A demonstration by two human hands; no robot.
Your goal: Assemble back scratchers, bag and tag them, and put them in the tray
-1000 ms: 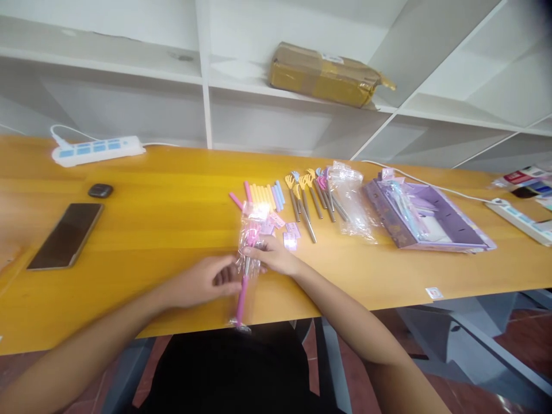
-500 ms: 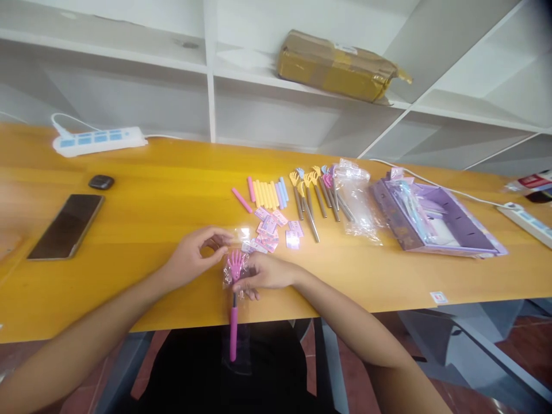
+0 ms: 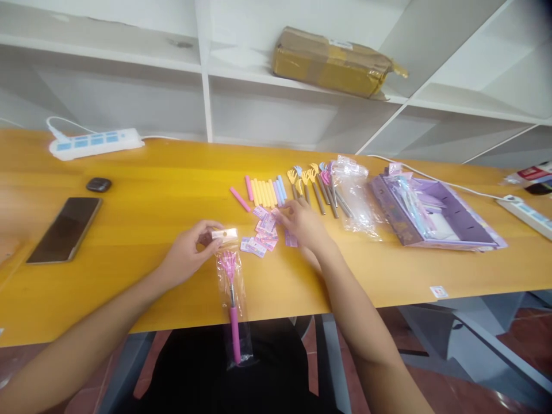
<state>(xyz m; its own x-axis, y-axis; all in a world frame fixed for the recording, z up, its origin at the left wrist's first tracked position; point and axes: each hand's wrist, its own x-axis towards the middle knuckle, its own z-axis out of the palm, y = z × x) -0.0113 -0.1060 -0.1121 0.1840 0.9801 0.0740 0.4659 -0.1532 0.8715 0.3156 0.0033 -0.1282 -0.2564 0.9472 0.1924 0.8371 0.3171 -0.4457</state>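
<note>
My left hand (image 3: 190,248) pinches the header of a clear plastic bag (image 3: 227,236) near the table's front edge. Inside the bag lies a pink back scratcher (image 3: 235,333), claw end up toward the header, its handle hanging past the edge over my lap. My right hand (image 3: 304,227) is over the pile of small pink and purple cards (image 3: 266,234), its fingertips closed at a card on the upper right of the pile. The hand partly hides that card. Behind it are loose back scratchers (image 3: 318,192) with yellow, blue and pink claws and bare metal rods.
A row of coloured handle sleeves (image 3: 264,192) lies beyond the cards. To the right are empty clear bags (image 3: 356,195) and a purple box (image 3: 457,215). A phone (image 3: 64,230), a small black case (image 3: 99,184) and a power strip (image 3: 97,144) sit at left.
My right hand has let go of the bagged back scratcher and moved up and right to the cards. My left hand has taken hold of the bag's header.
</note>
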